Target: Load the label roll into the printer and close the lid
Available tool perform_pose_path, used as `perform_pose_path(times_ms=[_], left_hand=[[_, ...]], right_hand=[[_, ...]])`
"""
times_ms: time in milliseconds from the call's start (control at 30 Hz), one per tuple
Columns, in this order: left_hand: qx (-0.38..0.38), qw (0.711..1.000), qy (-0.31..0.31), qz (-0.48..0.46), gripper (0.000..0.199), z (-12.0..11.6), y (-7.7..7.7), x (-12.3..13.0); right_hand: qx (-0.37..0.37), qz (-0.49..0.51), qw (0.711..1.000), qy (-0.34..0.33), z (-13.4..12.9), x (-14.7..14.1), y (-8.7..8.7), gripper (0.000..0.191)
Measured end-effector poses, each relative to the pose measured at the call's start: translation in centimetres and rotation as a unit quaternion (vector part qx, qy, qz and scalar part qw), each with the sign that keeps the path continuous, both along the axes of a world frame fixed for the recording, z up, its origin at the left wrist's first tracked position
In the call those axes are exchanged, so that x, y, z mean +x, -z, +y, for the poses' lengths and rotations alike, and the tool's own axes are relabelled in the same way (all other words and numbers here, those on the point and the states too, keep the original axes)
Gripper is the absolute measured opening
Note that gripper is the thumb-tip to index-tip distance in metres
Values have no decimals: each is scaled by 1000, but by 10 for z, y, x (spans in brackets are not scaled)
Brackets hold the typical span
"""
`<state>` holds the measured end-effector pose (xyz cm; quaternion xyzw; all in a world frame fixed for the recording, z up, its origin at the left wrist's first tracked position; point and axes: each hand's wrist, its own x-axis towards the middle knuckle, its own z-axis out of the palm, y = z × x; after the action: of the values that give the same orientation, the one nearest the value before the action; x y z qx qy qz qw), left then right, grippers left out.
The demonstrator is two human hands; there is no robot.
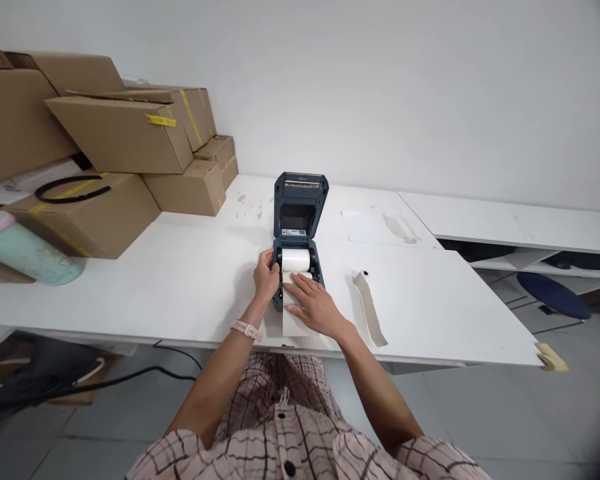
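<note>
A dark blue label printer [301,207] stands on the white table with its lid tipped up and back. Inside it sits a white label roll [296,259], whose paper strip [295,325] runs out over the front toward me. My left hand [267,276] grips the printer's left side near the roll, fingers curled on the edge. Flat on the strip lies my right hand [313,303], fingers stretched out just in front of the roll.
Right of the printer lies a small, partly unrolled paper roll [369,310]. Cardboard boxes [125,133] are stacked at the left, with a mint tumbler [35,250] and a black headband [73,189]. A blue stool [554,295] stands at the right.
</note>
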<state>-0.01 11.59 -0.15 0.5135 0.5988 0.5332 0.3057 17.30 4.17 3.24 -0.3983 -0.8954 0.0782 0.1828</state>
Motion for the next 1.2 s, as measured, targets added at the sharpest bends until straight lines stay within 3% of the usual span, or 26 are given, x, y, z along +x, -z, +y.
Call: perform_pose_path(times_ms=[300,500,600,700,800,900,1000,1100,1200], left_hand=[[-8,999,3,-42,41,-5,-6,2],[-86,991,3,-106,64,-56,-4,16],[-113,983,35,-143,68,-84,1,20],[-111,977,50,-172,74,-98,5,20],[-106,973,51,-200,82,-100,6,17],[-106,967,59,-226,87,-99,3,14],[-106,962,59,-243,89,-100,1,14],[-102,959,71,-256,92,-103,2,14],[-101,955,87,-266,98,-108,5,12]], right_hand=[[-7,-3,1000,12,1,-5,3,63],[-45,41,998,-13,-2,3,2,72],[-133,126,981,-59,4,21,-13,56],[-146,290,946,4,34,39,-40,45],[-57,413,902,110,93,47,-71,61],[-84,441,885,123,162,41,-97,80],[-165,448,873,99,212,29,-113,83],[-200,457,864,70,221,22,-116,81],[-161,468,867,66,188,23,-110,77]])
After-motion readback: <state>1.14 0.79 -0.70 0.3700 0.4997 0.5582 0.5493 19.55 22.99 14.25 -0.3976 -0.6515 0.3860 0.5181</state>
